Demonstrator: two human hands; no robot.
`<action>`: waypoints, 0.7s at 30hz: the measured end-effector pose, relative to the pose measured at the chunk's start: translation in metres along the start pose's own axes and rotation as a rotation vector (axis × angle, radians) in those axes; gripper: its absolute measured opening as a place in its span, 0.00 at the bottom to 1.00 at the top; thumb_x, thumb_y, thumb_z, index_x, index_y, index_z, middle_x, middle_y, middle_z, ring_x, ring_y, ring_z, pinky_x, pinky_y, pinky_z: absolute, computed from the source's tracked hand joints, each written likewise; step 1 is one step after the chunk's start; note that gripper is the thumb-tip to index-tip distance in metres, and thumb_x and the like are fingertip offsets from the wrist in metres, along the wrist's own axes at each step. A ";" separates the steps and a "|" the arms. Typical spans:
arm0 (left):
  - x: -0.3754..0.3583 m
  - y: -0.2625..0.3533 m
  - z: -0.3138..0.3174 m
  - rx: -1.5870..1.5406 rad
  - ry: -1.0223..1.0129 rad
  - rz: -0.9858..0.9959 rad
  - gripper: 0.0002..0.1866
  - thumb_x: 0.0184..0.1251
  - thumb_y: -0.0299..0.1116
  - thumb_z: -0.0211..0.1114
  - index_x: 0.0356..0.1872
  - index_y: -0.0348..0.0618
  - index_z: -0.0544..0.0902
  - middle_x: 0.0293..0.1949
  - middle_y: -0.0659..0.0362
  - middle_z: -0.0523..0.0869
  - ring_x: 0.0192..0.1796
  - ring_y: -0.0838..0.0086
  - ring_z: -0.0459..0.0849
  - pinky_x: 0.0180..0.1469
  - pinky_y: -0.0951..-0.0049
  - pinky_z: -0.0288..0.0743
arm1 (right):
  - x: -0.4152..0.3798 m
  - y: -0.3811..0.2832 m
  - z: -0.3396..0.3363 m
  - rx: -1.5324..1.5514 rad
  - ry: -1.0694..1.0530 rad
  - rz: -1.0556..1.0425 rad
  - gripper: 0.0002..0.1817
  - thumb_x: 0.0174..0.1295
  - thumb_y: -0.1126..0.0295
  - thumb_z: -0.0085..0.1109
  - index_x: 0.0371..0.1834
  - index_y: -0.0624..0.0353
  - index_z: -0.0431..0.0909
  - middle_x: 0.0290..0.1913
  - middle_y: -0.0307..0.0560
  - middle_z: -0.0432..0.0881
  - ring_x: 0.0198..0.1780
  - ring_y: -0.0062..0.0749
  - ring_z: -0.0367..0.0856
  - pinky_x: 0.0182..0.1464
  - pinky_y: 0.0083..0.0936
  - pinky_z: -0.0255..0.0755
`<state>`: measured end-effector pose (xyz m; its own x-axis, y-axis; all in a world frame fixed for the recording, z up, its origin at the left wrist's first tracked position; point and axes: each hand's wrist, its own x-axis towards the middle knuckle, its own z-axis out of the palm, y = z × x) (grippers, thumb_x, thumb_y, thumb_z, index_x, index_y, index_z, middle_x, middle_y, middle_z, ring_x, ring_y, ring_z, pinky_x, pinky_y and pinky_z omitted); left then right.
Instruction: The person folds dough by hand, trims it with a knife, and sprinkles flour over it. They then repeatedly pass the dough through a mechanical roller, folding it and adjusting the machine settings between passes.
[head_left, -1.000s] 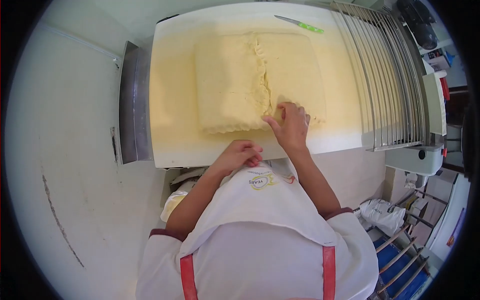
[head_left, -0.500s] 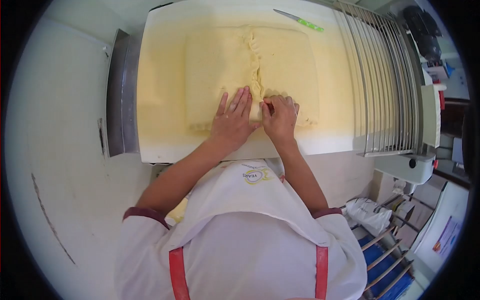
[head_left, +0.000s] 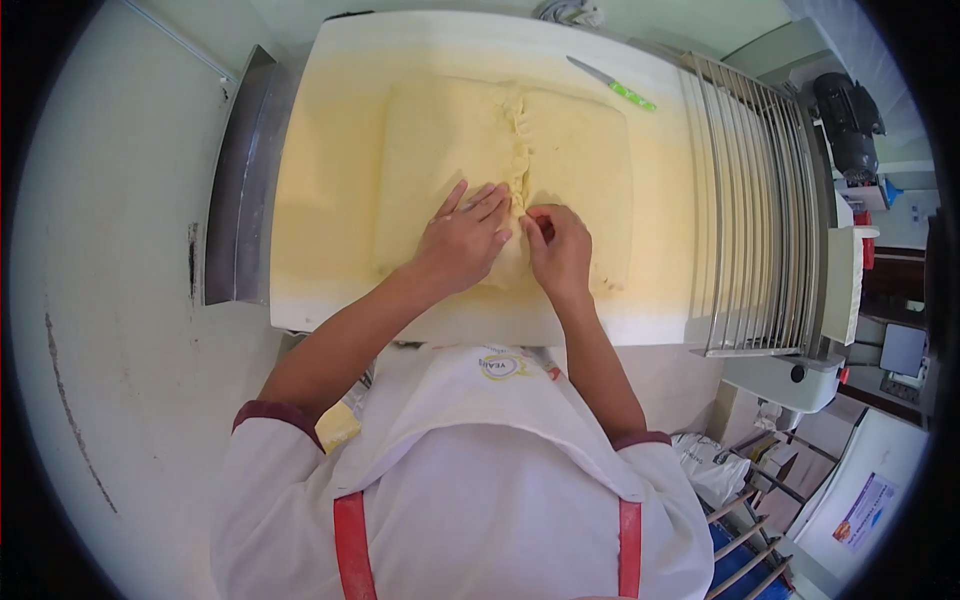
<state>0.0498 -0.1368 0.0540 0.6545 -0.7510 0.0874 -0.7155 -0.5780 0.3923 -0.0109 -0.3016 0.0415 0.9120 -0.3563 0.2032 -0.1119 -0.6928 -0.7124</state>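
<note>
A large, pale yellow slab of dough (head_left: 440,140) lies flat on the floured board, with a crimped, raised seam (head_left: 520,150) running down its middle. My left hand (head_left: 462,240) rests on the dough just left of the seam, fingers spread and fingertips beside the fold. On the other side, my right hand (head_left: 560,250) has its thumb and index finger pinched together at the lower part of the seam, gripping the dough edge. The other fingers of that hand are curled in.
A knife with a green handle (head_left: 632,96) lies beyond the dough at the upper right. A metal wire rack (head_left: 750,200) borders the right side of the board (head_left: 310,180). At the left stands a metal ledge (head_left: 240,190). A black motor (head_left: 848,125) is at the upper right.
The camera view has tilted and shifted, so the board appears slightly lower. Both hands remain at the seam, my right fingers still pinching near its lower part.
</note>
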 end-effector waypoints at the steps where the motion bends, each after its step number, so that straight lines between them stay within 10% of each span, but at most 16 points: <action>1: 0.003 -0.004 -0.006 -0.052 -0.049 -0.013 0.26 0.76 0.41 0.43 0.68 0.35 0.65 0.70 0.52 0.66 0.73 0.64 0.62 0.75 0.53 0.45 | 0.004 -0.005 -0.003 0.094 0.026 0.041 0.07 0.55 0.69 0.65 0.33 0.58 0.79 0.30 0.45 0.78 0.36 0.43 0.77 0.44 0.38 0.67; 7: 0.025 -0.017 0.005 0.180 0.055 0.044 0.25 0.77 0.40 0.42 0.67 0.36 0.66 0.71 0.54 0.65 0.74 0.65 0.61 0.77 0.55 0.44 | 0.033 -0.001 0.019 -0.308 -0.031 -0.075 0.11 0.54 0.65 0.68 0.33 0.58 0.78 0.31 0.46 0.78 0.37 0.43 0.77 0.44 0.39 0.69; 13: 0.057 -0.014 -0.044 0.017 -0.241 -0.046 0.25 0.77 0.39 0.40 0.69 0.37 0.65 0.73 0.56 0.61 0.75 0.72 0.57 0.78 0.58 0.41 | 0.042 -0.017 0.002 -0.096 0.036 -0.043 0.08 0.56 0.67 0.64 0.30 0.59 0.77 0.29 0.49 0.79 0.36 0.45 0.77 0.43 0.40 0.69; 21: 0.071 -0.026 -0.011 0.197 -0.096 -0.023 0.23 0.78 0.38 0.40 0.66 0.38 0.68 0.70 0.58 0.67 0.73 0.71 0.62 0.77 0.56 0.45 | 0.063 0.005 0.019 -0.155 -0.039 -0.073 0.11 0.54 0.66 0.67 0.32 0.60 0.76 0.31 0.49 0.78 0.36 0.47 0.76 0.44 0.41 0.69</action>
<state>0.1170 -0.1714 0.0602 0.6520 -0.7582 -0.0109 -0.7405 -0.6398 0.2056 0.0531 -0.3159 0.0380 0.9342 -0.2790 0.2222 -0.1015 -0.8053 -0.5842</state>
